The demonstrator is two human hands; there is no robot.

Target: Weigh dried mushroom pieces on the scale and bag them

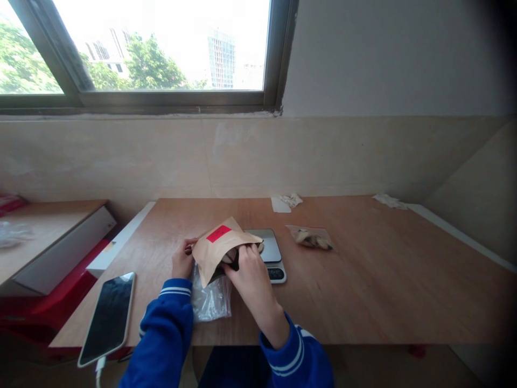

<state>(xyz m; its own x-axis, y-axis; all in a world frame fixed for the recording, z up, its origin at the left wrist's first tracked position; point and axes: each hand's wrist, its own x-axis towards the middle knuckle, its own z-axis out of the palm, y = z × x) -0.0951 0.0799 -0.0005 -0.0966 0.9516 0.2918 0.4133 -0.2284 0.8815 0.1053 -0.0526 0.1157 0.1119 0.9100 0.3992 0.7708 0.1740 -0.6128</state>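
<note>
A brown kraft paper bag (214,250) with a red label is tilted above the table, its mouth facing right and toward me. My left hand (183,262) is closed on the bag's left end. At the mouth, my right hand (251,272) has its bent fingers inside; the fingertips and whatever they pinch are hidden. Pale and dark pieces (230,257) show in the opening. Behind the bag and my right hand is a digital kitchen scale (272,248), with a pale piece partly visible on it. Clear zip bags (212,302) lie beneath the paper bag.
A clear zip bag of pale and dark slices (311,238) lies right of the scale. A phone (108,315) with a white cable is at the table's left edge. Crumpled tissue (291,200) sits at the back, more (390,201) at back right. A window (173,54) is ahead.
</note>
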